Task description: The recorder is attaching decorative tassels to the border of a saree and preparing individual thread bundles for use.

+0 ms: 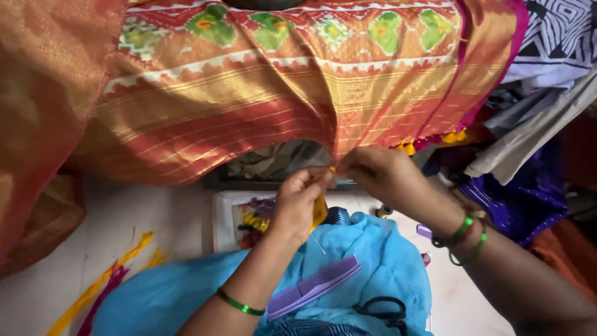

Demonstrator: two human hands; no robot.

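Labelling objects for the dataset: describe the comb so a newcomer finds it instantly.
Start at the big red and gold woven cloth hanging across the top, then drop to the light blue fabric spread below the person's two hands. The comb lies on that blue fabric, just left of the black scissors. It is the only lilac plastic piece with a row of fine teeth.

Both bare forearms come up from the bottom edge of the frame and meet near the centre. The left hand (297, 202), at the centre, is bent at the wrist with its fingers pinched closed. The right hand (379, 171), a little higher and to the right, has its fingertips pressed together, very close to the left fingers.
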